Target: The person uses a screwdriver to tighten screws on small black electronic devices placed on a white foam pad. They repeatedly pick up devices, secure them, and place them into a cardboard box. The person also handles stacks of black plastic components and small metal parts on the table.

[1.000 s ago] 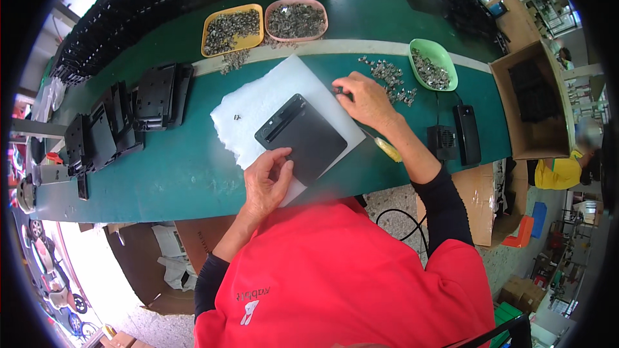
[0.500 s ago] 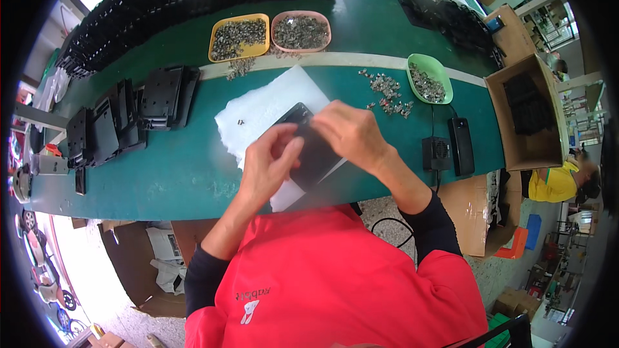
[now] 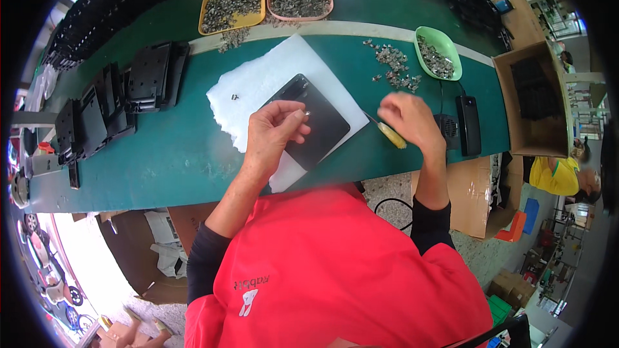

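Observation:
A flat black panel (image 3: pixel 322 122) with rounded corners lies on a white foam sheet (image 3: pixel 245 87) in front of me. Over the panel's left part, my left hand (image 3: pixel 276 130) pinches a small shiny metal clip (image 3: pixel 307 113) between thumb and forefinger. My right hand (image 3: pixel 416 121) is to the right of the foam, its curled fingers blurred. Just beneath it lies a yellow-handled screwdriver (image 3: pixel 392 136), its thin shaft toward the foam; whether the fingers touch it I cannot tell. One more small metal piece (image 3: pixel 235 97) rests on the foam's left part.
Small metal parts fill a yellow tray (image 3: pixel 205 26), a pink tray (image 3: pixel 330 5) and a green tray (image 3: pixel 451 48); loose parts (image 3: pixel 394 64) lie beside the green one. Black brackets (image 3: pixel 151 77) stand at left. A black adapter (image 3: pixel 469 125) and an open carton (image 3: pixel 548 135) are at right.
My right hand has moved off the panel to the right, beside the screwdriver, which now shows. My left hand stays over the panel, and the metal clip in it is now visible.

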`<action>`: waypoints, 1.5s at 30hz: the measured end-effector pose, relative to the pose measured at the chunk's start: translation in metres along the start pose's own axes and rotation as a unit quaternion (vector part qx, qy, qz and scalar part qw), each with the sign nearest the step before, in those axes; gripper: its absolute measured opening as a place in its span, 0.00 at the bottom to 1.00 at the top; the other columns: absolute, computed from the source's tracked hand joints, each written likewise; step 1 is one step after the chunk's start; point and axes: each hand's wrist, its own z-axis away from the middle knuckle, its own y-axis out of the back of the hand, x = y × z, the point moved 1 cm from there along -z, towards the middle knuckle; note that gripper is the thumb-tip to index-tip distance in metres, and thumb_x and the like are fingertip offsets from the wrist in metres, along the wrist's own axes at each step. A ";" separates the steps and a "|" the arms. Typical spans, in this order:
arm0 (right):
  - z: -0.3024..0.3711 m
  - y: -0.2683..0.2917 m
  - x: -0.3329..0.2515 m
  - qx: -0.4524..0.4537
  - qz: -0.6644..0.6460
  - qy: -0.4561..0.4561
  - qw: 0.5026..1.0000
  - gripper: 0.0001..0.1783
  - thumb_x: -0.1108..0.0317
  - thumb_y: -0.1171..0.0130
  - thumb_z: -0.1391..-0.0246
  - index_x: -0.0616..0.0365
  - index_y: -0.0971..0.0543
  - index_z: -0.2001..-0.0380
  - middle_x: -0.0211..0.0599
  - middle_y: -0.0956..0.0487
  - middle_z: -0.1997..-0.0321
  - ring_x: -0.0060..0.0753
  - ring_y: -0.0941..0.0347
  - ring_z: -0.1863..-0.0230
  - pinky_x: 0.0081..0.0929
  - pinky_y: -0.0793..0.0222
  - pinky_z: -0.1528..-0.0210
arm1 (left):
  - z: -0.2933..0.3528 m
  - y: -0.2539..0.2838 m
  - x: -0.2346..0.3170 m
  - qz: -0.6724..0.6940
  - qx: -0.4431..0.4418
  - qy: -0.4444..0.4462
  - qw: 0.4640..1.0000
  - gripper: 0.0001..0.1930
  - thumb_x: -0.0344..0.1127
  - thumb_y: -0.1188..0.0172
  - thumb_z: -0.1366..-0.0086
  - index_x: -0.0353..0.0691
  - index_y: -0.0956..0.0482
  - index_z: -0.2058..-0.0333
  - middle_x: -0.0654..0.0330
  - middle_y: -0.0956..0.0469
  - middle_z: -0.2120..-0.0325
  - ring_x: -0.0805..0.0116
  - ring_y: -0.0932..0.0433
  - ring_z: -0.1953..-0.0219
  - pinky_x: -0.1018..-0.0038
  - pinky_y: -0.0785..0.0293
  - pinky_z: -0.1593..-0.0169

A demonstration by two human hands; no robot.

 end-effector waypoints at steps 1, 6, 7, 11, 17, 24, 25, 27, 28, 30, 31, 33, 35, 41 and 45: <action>0.006 -0.003 -0.005 -0.005 -0.005 -0.022 1.000 0.09 0.67 0.38 0.50 0.60 0.21 0.68 0.43 0.21 0.67 0.45 0.22 0.67 0.40 0.28 0.63 | -0.001 0.000 0.000 0.001 0.003 0.001 1.000 0.10 0.30 0.41 0.34 0.30 0.22 0.57 0.57 0.20 0.68 0.74 0.20 0.71 0.81 0.24 0.69; 0.018 -0.016 -0.016 -0.002 -0.030 -0.084 0.996 0.09 0.68 0.38 0.51 0.61 0.23 0.68 0.41 0.23 0.70 0.44 0.23 0.63 0.39 0.29 0.61 | -0.003 -0.003 0.000 0.002 0.008 0.000 1.000 0.11 0.29 0.42 0.33 0.29 0.23 0.56 0.56 0.20 0.67 0.73 0.19 0.68 0.80 0.22 0.66; 0.018 -0.020 -0.012 -0.003 -0.029 -0.066 0.997 0.09 0.68 0.38 0.50 0.60 0.23 0.67 0.41 0.23 0.70 0.46 0.23 0.64 0.39 0.29 0.61 | -0.002 -0.002 0.000 0.001 0.011 -0.001 1.000 0.11 0.29 0.42 0.33 0.29 0.23 0.56 0.56 0.20 0.67 0.73 0.19 0.68 0.80 0.22 0.66; 0.015 -0.026 -0.001 0.046 -0.090 -0.051 0.994 0.08 0.70 0.41 0.48 0.61 0.25 0.66 0.39 0.23 0.74 0.43 0.23 0.72 0.36 0.29 0.68 | 0.003 -0.001 0.001 0.003 0.020 -0.002 1.000 0.10 0.29 0.42 0.33 0.30 0.23 0.56 0.55 0.20 0.67 0.73 0.20 0.69 0.79 0.22 0.66; 0.001 -0.017 -0.029 0.112 -0.361 -0.032 0.925 0.03 0.76 0.48 0.44 0.63 0.25 0.68 0.29 0.26 0.77 0.16 0.31 0.79 0.20 0.37 0.77 | 0.007 -0.001 0.005 0.023 0.027 -0.001 0.999 0.10 0.31 0.42 0.33 0.31 0.23 0.57 0.56 0.20 0.68 0.73 0.20 0.70 0.79 0.23 0.67; -0.026 -0.036 -0.076 0.087 -0.300 0.026 0.949 0.07 0.71 0.44 0.46 0.65 0.21 0.69 0.41 0.21 0.78 0.28 0.25 0.76 0.25 0.31 0.71 | 0.008 0.010 0.009 -0.003 0.054 -0.042 0.998 0.08 0.30 0.41 0.34 0.32 0.22 0.59 0.58 0.21 0.69 0.74 0.21 0.72 0.79 0.24 0.69; -0.032 -0.037 -0.077 0.099 -0.285 0.031 0.953 0.08 0.70 0.43 0.46 0.65 0.21 0.69 0.43 0.21 0.77 0.32 0.24 0.75 0.28 0.30 0.70 | 0.008 0.015 0.010 -0.021 0.061 -0.047 0.997 0.08 0.30 0.41 0.35 0.32 0.22 0.59 0.58 0.21 0.69 0.74 0.21 0.72 0.80 0.25 0.69; -0.047 -0.039 -0.078 0.122 -0.252 0.040 0.959 0.09 0.69 0.42 0.46 0.65 0.21 0.69 0.47 0.20 0.75 0.41 0.22 0.73 0.32 0.28 0.67 | 0.005 0.024 0.014 -0.057 0.077 -0.059 0.994 0.08 0.29 0.41 0.35 0.32 0.22 0.60 0.58 0.21 0.69 0.75 0.22 0.73 0.80 0.26 0.70; -0.053 -0.042 -0.077 0.124 -0.244 0.043 0.961 0.09 0.68 0.42 0.46 0.64 0.20 0.68 0.48 0.20 0.74 0.44 0.21 0.72 0.34 0.28 0.66 | 0.003 0.025 0.014 -0.038 0.083 -0.059 0.994 0.07 0.29 0.40 0.36 0.33 0.22 0.60 0.59 0.21 0.70 0.75 0.22 0.73 0.80 0.27 0.71; -0.063 -0.048 -0.078 0.127 -0.228 0.053 0.964 0.10 0.67 0.41 0.47 0.64 0.20 0.68 0.51 0.20 0.71 0.50 0.21 0.68 0.37 0.27 0.63 | 0.001 0.025 0.017 0.000 0.079 -0.047 0.996 0.08 0.28 0.40 0.36 0.32 0.22 0.60 0.59 0.21 0.70 0.76 0.22 0.73 0.80 0.27 0.71; -0.065 -0.050 -0.080 0.122 -0.227 0.048 0.965 0.10 0.67 0.41 0.47 0.64 0.20 0.67 0.50 0.19 0.71 0.49 0.21 0.68 0.37 0.27 0.62 | 0.001 0.026 0.018 0.019 0.079 -0.040 0.996 0.08 0.28 0.40 0.36 0.32 0.22 0.59 0.59 0.21 0.70 0.76 0.22 0.73 0.80 0.27 0.71; -0.068 -0.052 -0.084 0.111 -0.225 0.039 0.967 0.10 0.66 0.40 0.47 0.63 0.19 0.67 0.50 0.19 0.70 0.48 0.20 0.66 0.36 0.27 0.61 | -0.001 0.027 0.016 0.028 0.074 -0.041 0.996 0.09 0.27 0.40 0.36 0.32 0.22 0.58 0.60 0.21 0.70 0.76 0.22 0.72 0.81 0.27 0.70; -0.069 -0.053 -0.085 0.093 -0.245 0.030 0.965 0.11 0.65 0.40 0.47 0.63 0.19 0.66 0.49 0.19 0.70 0.48 0.20 0.66 0.35 0.27 0.61 | -0.001 0.028 0.017 0.024 0.076 -0.043 0.996 0.10 0.27 0.40 0.36 0.31 0.22 0.57 0.60 0.21 0.69 0.76 0.22 0.72 0.81 0.27 0.70; -0.068 -0.055 -0.087 0.081 -0.253 0.012 0.964 0.11 0.66 0.39 0.47 0.63 0.19 0.66 0.47 0.18 0.71 0.45 0.20 0.67 0.34 0.26 0.61 | -0.010 0.029 0.021 -0.044 0.070 -0.051 0.995 0.11 0.27 0.40 0.36 0.31 0.22 0.56 0.61 0.20 0.70 0.77 0.22 0.71 0.82 0.26 0.69; -0.070 -0.054 -0.085 0.082 -0.276 0.005 0.958 0.10 0.67 0.39 0.48 0.63 0.19 0.67 0.47 0.18 0.72 0.42 0.19 0.68 0.33 0.27 0.62 | -0.042 0.024 0.039 -0.214 0.082 -0.125 0.965 0.11 0.28 0.39 0.38 0.32 0.20 0.57 0.61 0.20 0.71 0.77 0.22 0.72 0.80 0.26 0.68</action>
